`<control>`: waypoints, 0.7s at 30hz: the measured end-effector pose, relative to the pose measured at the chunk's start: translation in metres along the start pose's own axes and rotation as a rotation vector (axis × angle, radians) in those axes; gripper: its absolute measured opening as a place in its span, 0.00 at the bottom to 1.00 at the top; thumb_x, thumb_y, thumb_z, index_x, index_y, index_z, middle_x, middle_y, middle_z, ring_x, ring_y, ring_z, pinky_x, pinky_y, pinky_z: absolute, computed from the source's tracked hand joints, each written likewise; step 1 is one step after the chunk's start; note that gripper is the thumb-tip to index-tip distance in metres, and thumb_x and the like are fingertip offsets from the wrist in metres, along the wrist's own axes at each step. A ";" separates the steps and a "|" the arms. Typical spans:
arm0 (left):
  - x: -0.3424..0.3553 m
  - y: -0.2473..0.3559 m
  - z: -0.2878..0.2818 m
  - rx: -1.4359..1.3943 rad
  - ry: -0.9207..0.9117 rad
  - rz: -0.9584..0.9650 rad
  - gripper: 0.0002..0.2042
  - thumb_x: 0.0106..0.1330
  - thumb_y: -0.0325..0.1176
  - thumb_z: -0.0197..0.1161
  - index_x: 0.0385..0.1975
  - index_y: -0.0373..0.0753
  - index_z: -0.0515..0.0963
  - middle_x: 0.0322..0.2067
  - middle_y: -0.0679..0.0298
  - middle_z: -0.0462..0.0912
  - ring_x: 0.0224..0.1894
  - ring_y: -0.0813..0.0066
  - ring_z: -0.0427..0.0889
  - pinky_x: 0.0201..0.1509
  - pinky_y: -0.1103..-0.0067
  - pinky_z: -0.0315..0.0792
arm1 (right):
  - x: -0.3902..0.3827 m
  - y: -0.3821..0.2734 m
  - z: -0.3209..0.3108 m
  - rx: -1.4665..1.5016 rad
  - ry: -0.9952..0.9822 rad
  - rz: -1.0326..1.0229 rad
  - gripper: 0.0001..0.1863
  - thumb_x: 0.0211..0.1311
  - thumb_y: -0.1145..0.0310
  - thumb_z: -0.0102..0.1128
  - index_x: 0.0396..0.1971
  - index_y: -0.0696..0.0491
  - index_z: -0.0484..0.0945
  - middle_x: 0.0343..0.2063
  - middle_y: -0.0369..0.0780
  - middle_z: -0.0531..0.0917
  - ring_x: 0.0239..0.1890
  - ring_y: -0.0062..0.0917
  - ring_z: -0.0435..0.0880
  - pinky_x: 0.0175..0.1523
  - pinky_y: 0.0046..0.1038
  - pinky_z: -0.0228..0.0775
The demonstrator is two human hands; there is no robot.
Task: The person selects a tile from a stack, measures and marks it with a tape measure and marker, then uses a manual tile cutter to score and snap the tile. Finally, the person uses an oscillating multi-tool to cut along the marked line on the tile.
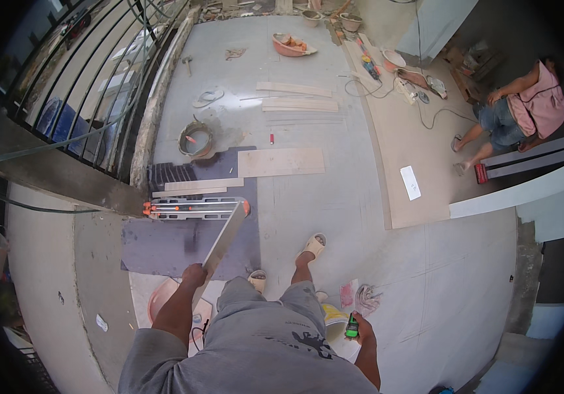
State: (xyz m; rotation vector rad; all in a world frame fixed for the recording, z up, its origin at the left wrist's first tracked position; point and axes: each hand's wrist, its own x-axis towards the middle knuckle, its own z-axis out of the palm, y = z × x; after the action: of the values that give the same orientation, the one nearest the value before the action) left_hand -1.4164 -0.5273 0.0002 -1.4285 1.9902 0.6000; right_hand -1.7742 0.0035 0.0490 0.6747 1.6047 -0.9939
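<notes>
My left hand [194, 274] is closed round the near part of a long, narrow pale tile strip [221, 240]. The strip slants away from me, and its far end reaches over the right end of a manual tile cutter [193, 209] with orange ends; whether they touch I cannot tell. The cutter lies on a dark mat [164, 244]. Low at my right side, my right hand [366, 328] grips a green and black tape measure [352, 324], above a white and yellow bucket [334, 314]. Two cut strips [203, 185] rest just beyond the cutter, beside a wider tile [282, 162].
More tile strips [300, 105], a mortar bucket [196, 139] and a hammer [187, 65] lie farther off. A cloth [368, 300] is by my right foot. Metal railings [78, 85] border the left. At right, another person [518, 108] sits near long boards [531, 154].
</notes>
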 end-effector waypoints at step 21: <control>0.060 0.287 -0.016 -0.216 -0.208 -0.251 0.20 0.65 0.48 0.57 0.50 0.42 0.80 0.50 0.53 0.82 0.54 0.54 0.80 0.59 0.64 0.73 | 0.110 -0.441 0.012 -0.498 -0.491 0.138 0.30 0.49 0.44 0.71 0.41 0.55 0.81 0.31 0.37 0.82 0.31 0.24 0.79 0.38 0.27 0.71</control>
State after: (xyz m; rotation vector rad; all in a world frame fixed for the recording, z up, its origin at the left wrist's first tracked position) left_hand -1.7055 -0.4874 -0.0271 -1.6398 1.5936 0.8320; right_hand -2.1639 -0.2298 0.0557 0.1735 1.2721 -0.5627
